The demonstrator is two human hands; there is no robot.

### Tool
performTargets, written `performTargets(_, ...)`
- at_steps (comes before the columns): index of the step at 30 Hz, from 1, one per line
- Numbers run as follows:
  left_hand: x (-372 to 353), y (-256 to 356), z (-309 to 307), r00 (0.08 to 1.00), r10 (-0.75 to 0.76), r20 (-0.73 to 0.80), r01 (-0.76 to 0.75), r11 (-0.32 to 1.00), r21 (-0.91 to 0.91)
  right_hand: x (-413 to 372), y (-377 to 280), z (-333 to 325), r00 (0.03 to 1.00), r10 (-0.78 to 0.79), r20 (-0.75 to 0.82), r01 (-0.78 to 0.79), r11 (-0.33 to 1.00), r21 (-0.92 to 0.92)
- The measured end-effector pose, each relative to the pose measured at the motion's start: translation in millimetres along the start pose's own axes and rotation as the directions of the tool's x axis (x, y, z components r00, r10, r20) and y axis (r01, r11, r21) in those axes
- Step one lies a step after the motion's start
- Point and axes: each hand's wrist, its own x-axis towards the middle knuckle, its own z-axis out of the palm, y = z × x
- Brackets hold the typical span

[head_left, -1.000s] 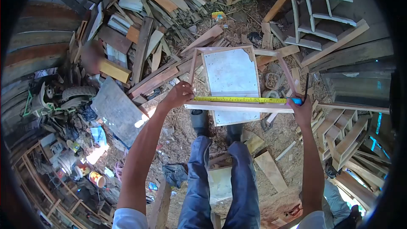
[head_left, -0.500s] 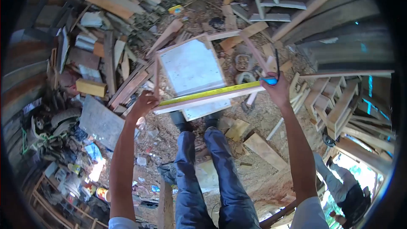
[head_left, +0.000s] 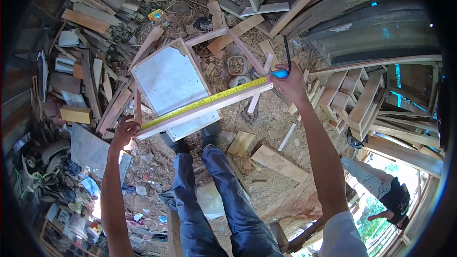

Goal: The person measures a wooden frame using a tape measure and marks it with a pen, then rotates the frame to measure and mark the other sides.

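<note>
My right hand (head_left: 293, 85) is closed round a blue tape measure (head_left: 280, 74), with a slim dark stick (head_left: 287, 53), perhaps a pencil, standing up from the same grip. The yellow tape blade (head_left: 209, 99) is pulled out along the top of a pale wooden bar (head_left: 204, 110). At the bar's other end, my left hand (head_left: 125, 132) pinches the blade's tip. Under the bar lies a white panel (head_left: 171, 76) with a wooden border. Thin wooden pieces (head_left: 246, 50) join on beyond it, partly hidden.
Stacked scrap boards (head_left: 95, 12) fill the far left. Slatted wooden pieces (head_left: 354, 97) stand at the right. A hammer-like tool (head_left: 249, 115) and a container of small bits (head_left: 236, 65) lie on the shavings. Another person (head_left: 385, 188) is at lower right.
The view has swung, so the bar and both hands appear further left and more tilted, right end higher. Both hands keep their hold on the tape measure.
</note>
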Motion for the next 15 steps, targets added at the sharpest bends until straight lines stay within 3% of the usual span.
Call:
performTargets(5, -5, 17, 3, 0.997, -0.078, -0.025, 0.077, 0.996, -0.048, 7, 2, 4, 1.0, -0.012, 0.014, 0.011, 0.999, 0.031)
performTargets(9, -3, 7, 5, 0.998, -0.011, -0.056, 0.009, 0.999, -0.048, 12, 8, 2, 0.999, 0.026, 0.022, -0.027, 0.996, 0.08)
performTargets(15, -5, 15, 2, 0.999, 0.021, -0.028, -0.021, 0.999, 0.03, 24, 21, -7, 0.999, 0.022, 0.028, -0.022, 1.0, 0.001)
